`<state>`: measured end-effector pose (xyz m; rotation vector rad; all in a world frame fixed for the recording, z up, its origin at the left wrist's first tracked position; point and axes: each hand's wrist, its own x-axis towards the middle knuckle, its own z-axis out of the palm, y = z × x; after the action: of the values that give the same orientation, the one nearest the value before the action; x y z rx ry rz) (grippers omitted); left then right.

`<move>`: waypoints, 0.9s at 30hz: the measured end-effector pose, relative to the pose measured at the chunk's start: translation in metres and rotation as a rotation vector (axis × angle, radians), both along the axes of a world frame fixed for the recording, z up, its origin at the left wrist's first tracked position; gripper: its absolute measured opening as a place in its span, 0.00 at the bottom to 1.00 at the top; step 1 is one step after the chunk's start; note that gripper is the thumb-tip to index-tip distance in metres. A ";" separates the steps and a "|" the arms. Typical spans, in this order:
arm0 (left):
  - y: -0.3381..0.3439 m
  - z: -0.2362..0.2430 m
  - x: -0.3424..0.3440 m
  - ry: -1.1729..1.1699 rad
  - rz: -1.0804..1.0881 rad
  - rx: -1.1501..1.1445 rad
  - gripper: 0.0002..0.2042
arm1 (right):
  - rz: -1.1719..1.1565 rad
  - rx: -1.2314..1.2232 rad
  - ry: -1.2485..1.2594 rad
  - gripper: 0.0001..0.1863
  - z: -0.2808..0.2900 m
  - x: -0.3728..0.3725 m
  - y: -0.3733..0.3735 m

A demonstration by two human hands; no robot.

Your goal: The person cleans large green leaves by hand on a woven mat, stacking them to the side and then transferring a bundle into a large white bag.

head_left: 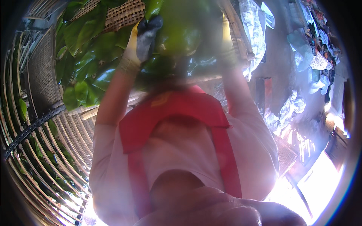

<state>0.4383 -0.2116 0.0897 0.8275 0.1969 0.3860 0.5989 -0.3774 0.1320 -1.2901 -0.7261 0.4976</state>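
My left hand (146, 38), in a yellow and grey work glove, is at the top with its fingers curled in against the edge of a broad green leaf (177, 32). The leaf is large, glossy and blurred, and spans the space between my hands. My right hand (227, 43), in a similar glove, is at the leaf's right side beside a wooden edge. Its fingers are hidden and smeared. More green leaves (88, 49) overlap under and left of my left hand, on a woven bamboo mat (124, 15).
A slatted bamboo rack (49, 150) with leaves in it curves along the left. A wooden frame edge (241, 34) and clear plastic sheeting (253, 26) lie right of my right hand. Crumpled plastic bags (316, 62) are heaped at the far right.
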 end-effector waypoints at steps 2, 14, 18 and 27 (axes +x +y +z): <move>0.023 -0.042 0.028 0.025 -0.110 -0.374 0.17 | 0.027 -0.155 -0.150 0.19 -0.033 0.031 0.000; -0.039 -0.019 0.021 0.543 0.142 1.120 0.20 | -0.120 -0.552 -0.856 0.24 -0.114 0.143 0.034; -0.052 -0.060 -0.001 0.734 0.252 0.981 0.20 | -0.124 -0.712 -1.175 0.19 -0.088 0.175 0.111; -0.057 -0.039 -0.017 0.452 0.307 0.535 0.19 | 0.265 -0.934 -1.099 0.19 -0.060 0.066 0.190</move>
<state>0.4208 -0.2681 0.0509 1.4164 0.6664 0.5467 0.6654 -0.1875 0.0724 -2.4039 -1.7082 0.2992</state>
